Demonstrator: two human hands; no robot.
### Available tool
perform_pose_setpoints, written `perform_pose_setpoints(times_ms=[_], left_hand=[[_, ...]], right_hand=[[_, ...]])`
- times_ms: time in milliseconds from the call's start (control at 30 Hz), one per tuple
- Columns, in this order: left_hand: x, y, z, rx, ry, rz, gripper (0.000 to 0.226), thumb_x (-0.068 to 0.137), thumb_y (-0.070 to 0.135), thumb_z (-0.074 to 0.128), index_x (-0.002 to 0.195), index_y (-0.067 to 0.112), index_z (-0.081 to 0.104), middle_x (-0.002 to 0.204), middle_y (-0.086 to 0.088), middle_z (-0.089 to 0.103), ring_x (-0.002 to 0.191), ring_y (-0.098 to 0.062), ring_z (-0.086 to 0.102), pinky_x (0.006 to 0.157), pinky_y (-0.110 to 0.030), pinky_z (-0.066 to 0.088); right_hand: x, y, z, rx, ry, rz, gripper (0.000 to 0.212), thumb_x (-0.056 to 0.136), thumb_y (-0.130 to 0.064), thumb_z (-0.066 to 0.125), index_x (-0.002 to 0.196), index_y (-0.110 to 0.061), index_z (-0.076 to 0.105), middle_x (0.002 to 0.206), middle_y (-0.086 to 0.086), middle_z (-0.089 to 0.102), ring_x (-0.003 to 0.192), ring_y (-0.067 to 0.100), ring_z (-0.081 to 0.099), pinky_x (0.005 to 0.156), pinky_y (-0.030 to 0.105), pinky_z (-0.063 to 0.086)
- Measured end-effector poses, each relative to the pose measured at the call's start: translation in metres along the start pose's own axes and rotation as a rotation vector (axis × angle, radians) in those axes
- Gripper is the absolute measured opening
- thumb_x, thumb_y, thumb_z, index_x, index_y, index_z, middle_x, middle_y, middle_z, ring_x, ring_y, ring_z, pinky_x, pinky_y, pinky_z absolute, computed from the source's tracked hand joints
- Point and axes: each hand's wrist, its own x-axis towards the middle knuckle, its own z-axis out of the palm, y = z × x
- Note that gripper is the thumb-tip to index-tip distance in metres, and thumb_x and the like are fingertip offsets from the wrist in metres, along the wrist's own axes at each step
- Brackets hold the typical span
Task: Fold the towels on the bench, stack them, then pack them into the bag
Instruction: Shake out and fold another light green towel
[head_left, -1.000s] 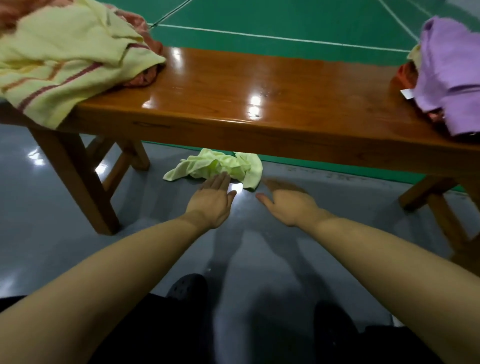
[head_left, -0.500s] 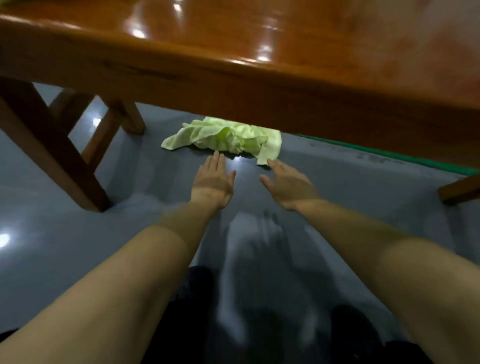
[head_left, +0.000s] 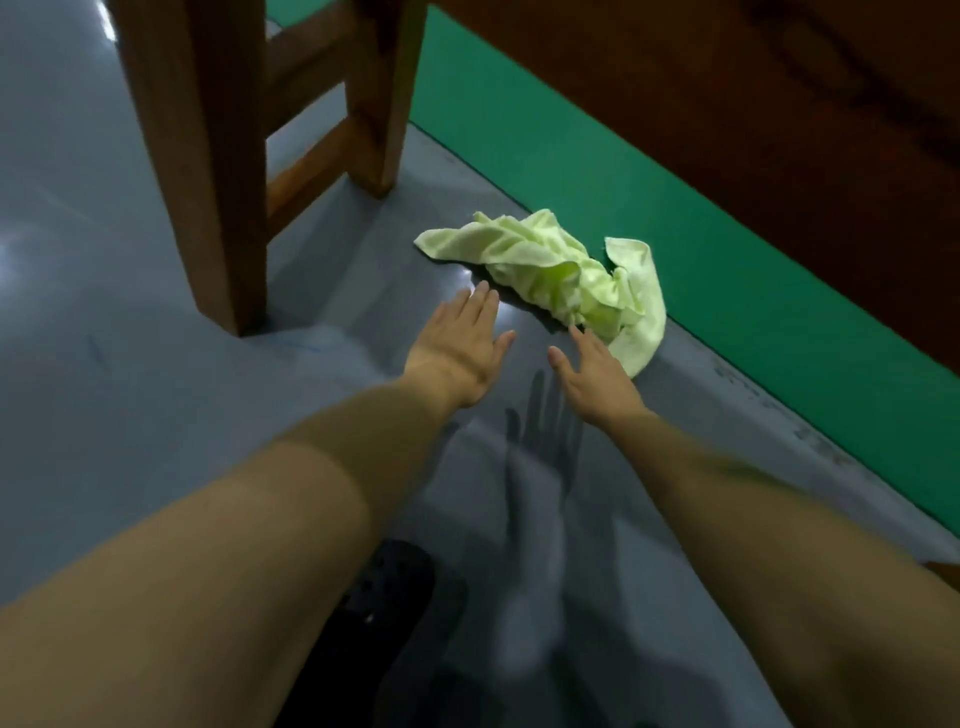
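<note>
Wooden bench leg (head_left: 208, 171) stands left of crumpled green towel (head_left: 561, 275); left hand (head_left: 457, 348) and right hand (head_left: 597, 379) flat-fingered, empty

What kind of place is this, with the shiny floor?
Probably an indoor sports hall. The floor is glossy grey with a green court-like area beside it, and a wooden bench stands over a crumpled green towel.

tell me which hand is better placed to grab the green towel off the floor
Right. The right hand has its fingers at the edge of the green towel; the left hand sits short of it.
</note>
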Motion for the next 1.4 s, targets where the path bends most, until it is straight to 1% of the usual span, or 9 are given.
perform_pose_setpoints(times_ms=[367, 500, 633, 767, 833, 1033, 1167, 1267, 1400], left_hand=[[0.016, -0.039, -0.03, -0.177, 0.139, 0.008, 0.066, 0.107, 0.046, 0.029, 0.16, 0.009, 0.016, 0.168, -0.007, 0.014, 0.155, -0.021, 0.009, 0.125, -0.042, 0.011], [0.022, -0.04, -0.033, -0.206, 0.144, 0.005, 0.067, 0.107, 0.047, 0.03, 0.16, 0.009, 0.016, 0.168, -0.007, 0.014, 0.155, -0.021, 0.009, 0.125, -0.041, 0.011], [0.025, -0.042, -0.034, -0.227, 0.156, 0.01, 0.067, 0.107, 0.047, 0.03, 0.16, 0.008, 0.016, 0.168, -0.008, 0.014, 0.155, -0.022, 0.011, 0.125, -0.041, 0.011], [0.023, -0.04, -0.037, -0.219, 0.145, 0.011, 0.068, 0.107, 0.047, 0.032, 0.16, 0.007, 0.017, 0.168, -0.009, 0.014, 0.155, -0.023, 0.011, 0.125, -0.042, 0.012], [0.02, -0.035, -0.04, -0.222, 0.143, 0.022, 0.069, 0.107, 0.047, 0.033, 0.16, 0.008, 0.017, 0.168, -0.009, 0.014, 0.155, -0.023, 0.011, 0.125, -0.042, 0.013], [-0.004, -0.004, -0.067, -0.017, -0.038, 0.234, 0.067, 0.106, 0.05, 0.035, 0.161, 0.017, 0.016, 0.168, -0.005, 0.014, 0.154, -0.024, 0.015, 0.125, -0.041, 0.015], [-0.037, 0.03, -0.084, -0.075, -0.297, 0.214, 0.052, 0.104, 0.051, 0.042, 0.145, 0.019, 0.048, 0.142, -0.01, 0.053, 0.126, -0.027, 0.051, 0.106, -0.038, 0.039], [-0.067, 0.051, -0.086, -0.31, -0.349, 0.172, 0.043, 0.108, 0.038, 0.038, 0.13, 0.006, 0.057, 0.132, -0.017, 0.059, 0.105, -0.026, 0.053, 0.083, -0.025, 0.039], [-0.093, 0.063, -0.116, -0.216, -0.37, 0.27, 0.044, 0.107, 0.045, 0.032, 0.134, 0.016, 0.051, 0.128, -0.016, 0.059, 0.108, -0.025, 0.056, 0.092, -0.03, 0.04]], right_hand=[[0.067, -0.054, -0.018, -0.019, -0.039, 0.005, 0.059, 0.106, -0.05, 0.036, 0.158, -0.023, 0.03, 0.163, 0.014, -0.028, 0.155, 0.035, -0.001, 0.124, 0.038, 0.011], [0.084, -0.056, -0.019, 0.027, -0.053, 0.045, 0.059, 0.107, -0.051, 0.031, 0.153, -0.014, 0.041, 0.167, 0.017, 0.012, 0.152, 0.037, 0.018, 0.124, 0.041, 0.016], [0.078, -0.057, -0.017, 0.134, 0.047, -0.007, 0.059, 0.106, -0.05, 0.037, 0.119, -0.003, 0.069, 0.132, 0.015, 0.057, 0.122, 0.033, 0.053, 0.104, 0.037, 0.039], [0.046, -0.063, -0.02, 0.27, 0.189, -0.131, 0.045, 0.098, -0.054, 0.054, 0.098, -0.014, 0.074, 0.102, -0.001, 0.065, 0.091, 0.016, 0.06, 0.07, 0.011, 0.04], [0.028, -0.069, -0.022, 0.355, 0.204, -0.131, 0.043, 0.096, -0.055, 0.058, 0.089, -0.015, 0.072, 0.088, -0.004, 0.066, 0.077, 0.01, 0.059, 0.058, 0.009, 0.038], [-0.041, -0.07, -0.043, 0.5, 0.287, -0.215, 0.049, 0.095, -0.054, 0.055, 0.082, -0.011, 0.074, 0.073, 0.004, 0.069, 0.063, 0.016, 0.06, 0.061, 0.034, 0.047], [-0.096, -0.061, -0.062, 0.54, 0.264, -0.23, 0.051, 0.094, -0.059, 0.05, 0.087, -0.015, 0.074, 0.078, -0.003, 0.069, 0.066, 0.011, 0.057, 0.062, 0.028, 0.042], [-0.133, -0.057, -0.083, 0.498, 0.183, -0.147, 0.049, 0.093, -0.062, 0.049, 0.096, -0.019, 0.073, 0.087, -0.007, 0.066, 0.076, 0.009, 0.057, 0.065, 0.026, 0.039], [-0.18, -0.038, -0.107, 0.363, 0.029, -0.11, 0.036, 0.094, -0.063, 0.053, 0.105, -0.03, 0.062, 0.093, -0.01, 0.063, 0.083, 0.005, 0.058, 0.062, 0.021, 0.039]])
